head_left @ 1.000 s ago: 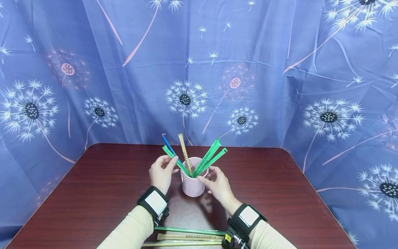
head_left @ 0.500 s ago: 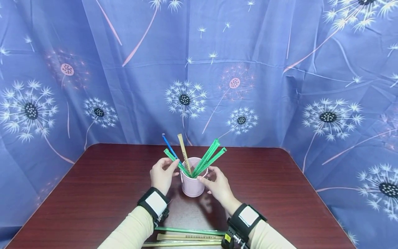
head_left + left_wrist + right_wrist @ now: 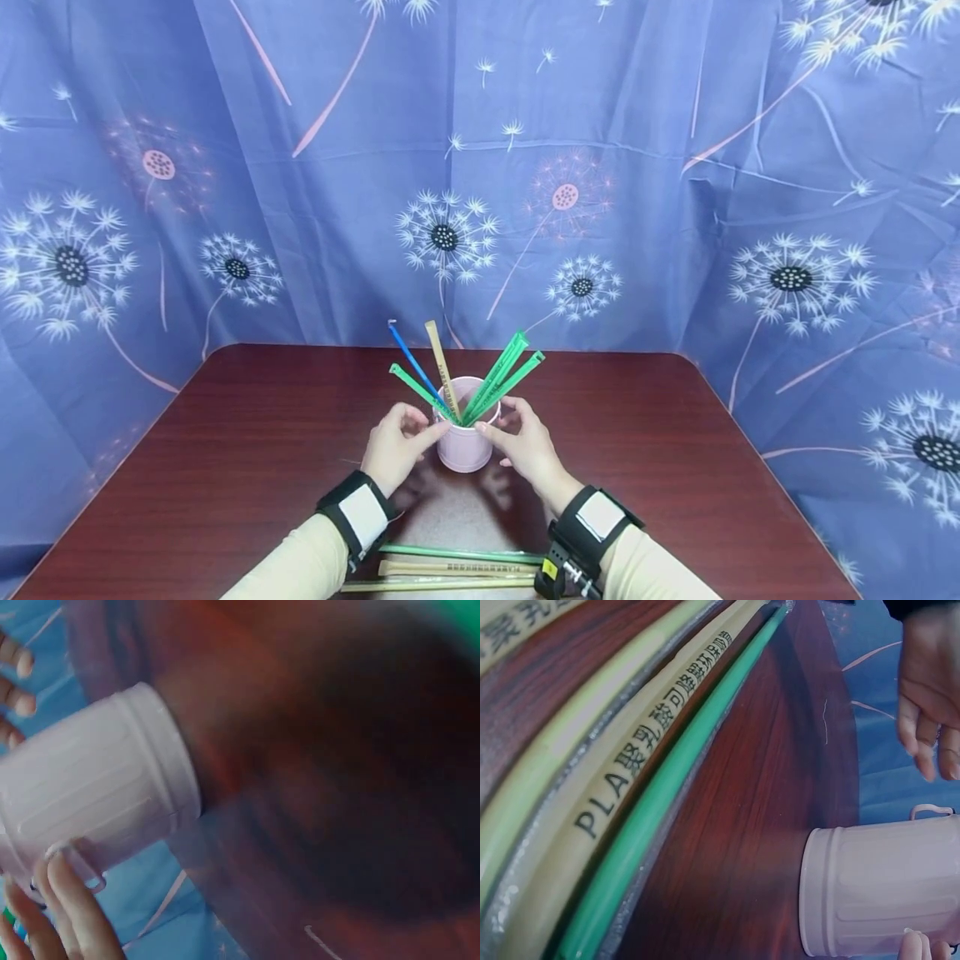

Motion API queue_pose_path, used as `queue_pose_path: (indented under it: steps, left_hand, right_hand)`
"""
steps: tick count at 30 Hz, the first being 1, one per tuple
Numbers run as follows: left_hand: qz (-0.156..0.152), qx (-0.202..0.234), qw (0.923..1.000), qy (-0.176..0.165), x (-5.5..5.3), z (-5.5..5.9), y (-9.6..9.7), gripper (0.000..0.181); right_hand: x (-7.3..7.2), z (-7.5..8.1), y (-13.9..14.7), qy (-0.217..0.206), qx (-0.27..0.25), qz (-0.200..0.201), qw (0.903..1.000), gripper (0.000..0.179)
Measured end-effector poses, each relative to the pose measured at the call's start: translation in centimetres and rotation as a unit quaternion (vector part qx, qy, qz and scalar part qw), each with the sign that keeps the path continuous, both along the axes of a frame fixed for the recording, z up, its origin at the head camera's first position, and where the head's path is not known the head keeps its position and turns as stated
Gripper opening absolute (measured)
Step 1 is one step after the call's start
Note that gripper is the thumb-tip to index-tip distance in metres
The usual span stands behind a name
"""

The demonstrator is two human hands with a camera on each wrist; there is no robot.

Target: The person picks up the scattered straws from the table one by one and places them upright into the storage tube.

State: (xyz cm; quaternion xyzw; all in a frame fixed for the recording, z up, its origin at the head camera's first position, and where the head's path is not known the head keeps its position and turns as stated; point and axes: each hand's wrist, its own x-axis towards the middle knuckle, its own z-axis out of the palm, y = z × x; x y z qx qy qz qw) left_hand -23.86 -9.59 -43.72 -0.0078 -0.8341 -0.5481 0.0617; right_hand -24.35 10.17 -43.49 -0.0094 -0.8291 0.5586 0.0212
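Pink bucket of straws between two hands

The pink bucket (image 3: 465, 454) is on the bench (image 3: 675, 467), between the left hand (image 3: 393, 448) and the right hand (image 3: 529, 448). The right hand pinches its rim, thumb in front and fingers round the side; the farther fingers are partly hidden. The left hand's fingers are relaxed, thumb stretched toward the near rim; whether it touches there is hard to tell. The left wrist view overlaps its fingers with a handle lug (image 3: 96, 880), while the right wrist view sets them just beside the bucket.

Beyond the left thumb, a green straw (image 3: 411, 382), a blue straw (image 3: 411, 355) and a tan straw (image 3: 438, 354) lean out of the bucket. Left of the right hand's fingers, green straws (image 3: 504, 368) lean toward it, overlapping too much to count surely. All their lower ends are hidden inside.

Nearer the person than both hands lie more straws (image 3: 457, 570), running out of sight at the right wrist's strap (image 3: 581, 533). The left wrist view is blurred and dark over the bench.
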Motion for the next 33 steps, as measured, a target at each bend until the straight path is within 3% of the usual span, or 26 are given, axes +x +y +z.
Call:
queue_pose_path:
  steps: [2, 4, 8, 11, 15, 18, 23, 33]
  left_hand:
    - [-0.055, -0.040, 0.9977, 0.003, 0.6, -0.5, -0.2, 0.029]
    - [-0.123, -0.079, 0.9892, 0.005, 1.1, -0.9, -0.5, 0.026]
    - [-0.257, -0.135, 0.9568, -0.011, 2.2, -1.5, -0.7, 0.024]
    - [-0.305, -0.181, 0.9344, -0.034, 2.8, -2.1, -0.7, 0.023]
    - [-0.304, -0.261, 0.9146, -0.049, 3.6, -2.8, -0.7, 0.025]
    - [-0.297, -0.297, 0.9067, -0.043, 4.0, -3.1, -0.8, 0.025]
    - [-0.298, -0.304, 0.9046, -0.027, 4.2, -3.3, -1.0, 0.022]
    - [-0.308, -0.309, 0.8992, -0.029, 4.1, -3.4, -1.3, 0.020]
  right_hand:
    - [0.0, 0.0, 0.0, -0.002, -0.001, -0.001, 1.0000, 0.057]
    - [-0.1, 0.0, 0.1, -0.003, -0.001, 0.001, 1.0000, 0.057]
    - [-0.1, 0.0, 0.1, -0.006, -0.001, -0.002, 1.0000, 0.057]
    - [-0.1, 0.0, 0.1, -0.010, 0.000, -0.004, 0.9999, 0.058]
    - [0.0, 0.1, 0.0, -0.010, 0.002, -0.001, 0.9999, 0.060]
    - [0.1, 0.0, 0.0, -0.009, 0.001, 0.000, 1.0000, 0.060]
    - [0.2, 0.0, -0.1, -0.015, -0.017, -0.001, 0.9998, 0.061]
    - [0.4, 0.1, -0.3, -0.028, -0.035, -0.002, 0.9990, 0.061]
